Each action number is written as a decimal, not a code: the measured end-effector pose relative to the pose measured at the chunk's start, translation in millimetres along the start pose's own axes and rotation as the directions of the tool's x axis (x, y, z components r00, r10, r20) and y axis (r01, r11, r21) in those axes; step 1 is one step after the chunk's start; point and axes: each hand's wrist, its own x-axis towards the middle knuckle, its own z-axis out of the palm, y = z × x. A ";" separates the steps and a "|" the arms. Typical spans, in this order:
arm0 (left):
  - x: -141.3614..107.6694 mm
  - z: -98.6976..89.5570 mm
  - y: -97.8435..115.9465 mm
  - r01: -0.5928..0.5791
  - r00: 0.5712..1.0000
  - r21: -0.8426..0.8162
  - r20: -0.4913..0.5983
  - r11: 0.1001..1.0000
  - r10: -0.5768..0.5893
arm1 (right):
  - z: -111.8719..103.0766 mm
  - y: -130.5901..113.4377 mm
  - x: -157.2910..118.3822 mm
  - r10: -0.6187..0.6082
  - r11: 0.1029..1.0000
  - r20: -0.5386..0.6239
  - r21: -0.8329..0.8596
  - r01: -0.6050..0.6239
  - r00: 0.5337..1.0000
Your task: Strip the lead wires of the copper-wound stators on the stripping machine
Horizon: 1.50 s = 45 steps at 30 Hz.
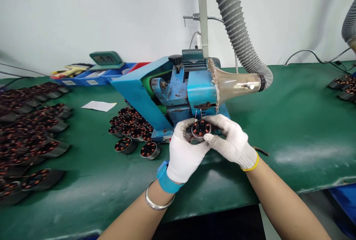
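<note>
Both gloved hands hold one motor stator (201,129), a round metal ring with copper windings and thin wire ends sticking up from it. My left hand (185,153) is closed around its left side, and a blue band and a silver bangle circle that wrist. On the other side, my right hand (232,140) pinches the rim between thumb and fingers. Directly behind the stator stands a blue machine (201,88) with a slot in its front housing. The wire ends are close to that slot; whether they touch it I cannot tell.
More stators (150,150) stand left of the machine, with many others (36,136) in rows farther left. Blue bins (102,76) and a white paper (99,105) lie behind. A grey hose (236,21) joins the machine's clear funnel (236,82). The green table (292,128) ends in front.
</note>
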 end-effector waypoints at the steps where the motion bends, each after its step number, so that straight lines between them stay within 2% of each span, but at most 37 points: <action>1: -1.8 -0.7 -1.4 -0.019 1.000 -0.010 0.001 1.000 0.019 | -2.1 -0.8 -1.3 -0.085 0.995 0.009 -0.051 0.085 0.996; 3: -3.5 -1.1 -3.4 -0.056 0.998 -0.025 0.019 0.998 0.057 | -4.1 -0.4 -2.7 -0.192 0.969 -0.002 -0.158 0.189 0.981; 4: -4.0 -1.0 -4.1 -0.069 0.997 -0.023 0.042 0.997 0.070 | -4.4 0.8 -2.9 -0.201 0.957 -0.019 -0.216 0.192 0.979; 6: -5.2 -1.1 -4.9 -0.084 0.992 -0.001 0.098 0.996 0.084 | -4.9 4.6 -1.7 -0.104 0.964 -0.097 -0.254 0.077 0.990; 7: -5.9 -1.4 -5.1 -0.090 0.990 0.024 0.114 0.996 0.087 | -5.6 6.8 -0.3 0.000 0.981 -0.165 -0.194 -0.033 0.986; 8: -6.6 -1.7 -5.3 -0.097 0.989 0.054 0.119 0.994 0.090 | -6.6 9.1 1.7 0.127 0.986 -0.240 -0.072 -0.148 0.962; 10: -7.5 -2.1 -6.0 -0.096 0.992 0.112 0.093 0.989 0.086 | -9.2 12.3 6.2 0.373 0.919 -0.334 0.260 -0.296 0.866; 11: -7.5 -1.9 -6.6 -0.076 0.996 0.129 0.062 0.989 0.068 | -10.2 12.7 8.1 0.462 0.862 -0.340 0.388 -0.325 0.819; 12: -7.3 -1.3 -7.4 -0.042 0.999 0.128 0.029 0.991 0.039 | -10.4 11.9 9.4 0.515 0.821 -0.317 0.451 -0.351 0.796; 13: -7.0 -0.3 -8.3 0.000 1.000 0.107 0.004 0.994 0.000 | -9.7 9.8 10.0 0.538 0.804 -0.267 0.448 -0.391 0.800; 15: -6.4 2.1 -9.8 0.076 0.997 0.010 -0.003 0.997 -0.076 | -5.1 2.8 8.6 0.511 0.839 -0.136 0.292 -0.458 0.849; 18: -4.5 5.2 -8.2 0.128 0.991 -0.149 0.043 0.980 -0.123 | 6.6 -6.9 4.2 0.372 0.928 -0.016 0.022 -0.372 0.928; 20: -1.2 5.6 -3.8 0.129 0.992 -0.161 0.025 0.979 -0.127 | 13.3 -7.8 3.1 0.309 0.951 -0.011 0.001 -0.309 0.951; 22: 4.2 5.1 1.5 0.122 0.992 -0.091 -0.022 0.988 -0.124 | 17.5 -4.7 4.4 0.298 0.951 0.000 0.082 -0.297 0.954; 26: 16.9 5.0 6.6 0.086 0.995 0.085 -0.054 0.993 -0.081 | 22.5 0.5 12.0 0.355 0.899 0.013 0.271 -0.345 0.935; 31: 26.5 7.0 8.6 -0.069 0.998 0.202 0.016 0.977 0.067 | 31.5 -1.6 19.5 0.470 0.856 -0.122 0.304 -0.418 0.874; 35: 30.3 8.0 17.5 -0.079 0.997 0.236 0.040 0.969 0.071 | 32.9 -5.2 21.9 0.486 0.856 -0.168 0.290 -0.428 0.858; 41: 34.5 12.0 21.7 -0.030 0.997 0.228 0.070 0.973 0.015 | 23.9 -11.5 25.0 0.581 0.814 -0.207 0.169 -0.556 0.787; 45: 35.5 15.1 19.3 -0.029 0.997 0.227 0.083 0.973 0.010 | 22.5 -6.8 24.0 0.568 0.823 -0.215 0.184 -0.538 0.794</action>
